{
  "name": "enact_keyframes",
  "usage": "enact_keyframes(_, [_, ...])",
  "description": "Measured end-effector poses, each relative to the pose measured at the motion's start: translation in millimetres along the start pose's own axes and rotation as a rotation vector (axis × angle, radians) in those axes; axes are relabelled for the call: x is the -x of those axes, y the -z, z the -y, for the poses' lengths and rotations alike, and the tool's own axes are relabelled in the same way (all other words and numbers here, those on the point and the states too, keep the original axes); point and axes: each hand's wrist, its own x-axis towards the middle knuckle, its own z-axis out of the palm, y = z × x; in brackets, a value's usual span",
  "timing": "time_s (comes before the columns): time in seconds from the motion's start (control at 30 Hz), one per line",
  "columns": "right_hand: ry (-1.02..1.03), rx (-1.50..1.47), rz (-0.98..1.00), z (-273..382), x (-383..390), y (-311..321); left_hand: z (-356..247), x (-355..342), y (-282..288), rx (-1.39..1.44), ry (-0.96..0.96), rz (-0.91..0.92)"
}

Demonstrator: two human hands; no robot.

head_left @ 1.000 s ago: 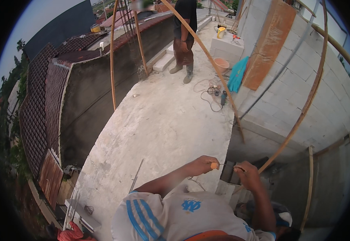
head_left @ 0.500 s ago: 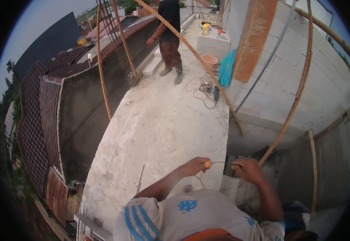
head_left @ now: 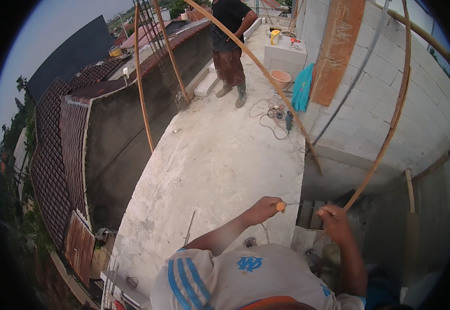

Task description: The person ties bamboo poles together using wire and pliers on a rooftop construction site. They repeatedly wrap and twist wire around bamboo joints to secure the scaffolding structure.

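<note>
Concrete slab (head_left: 204, 155) ahead; my left hand (head_left: 266, 208) is over it, right hand (head_left: 333, 218) out past its edge. Left is closed round a small orange piece (head_left: 280, 206), right pinches the thin line (head_left: 300, 204) strung between them. I'd keep the pull even and both grips firm, so nothing drops off the edge.

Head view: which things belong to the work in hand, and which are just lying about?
In hand:
- orange piece, in the left hand
- thin line, stretched from it to the right hand

Apparently just lying about:
- corded power tool
- orange basin
- teal cloth
- thin rod
</note>
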Motion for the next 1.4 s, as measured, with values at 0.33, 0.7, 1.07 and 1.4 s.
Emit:
enact_keyframes(0.33, [-0.334,-0.342,-0.168,-16,-2,1,-4,-7,-9,-0.15,-0.106,0.01])
enact_keyframes(0.7, [-0.284,-0.205,-0.181,-11,9,11,1,-2,-27,-0.388,-0.157,0.041])
enact_keyframes(1.07, [-0.358,-0.477,-0.048,-39,63,19,-2,-17,-34,0.051,-0.196,0.188])
enact_keyframes(1.4, [-0.284,0.039,-0.552,-10,228,51,-7,-38,-150,-0.338,-0.007,1.077])
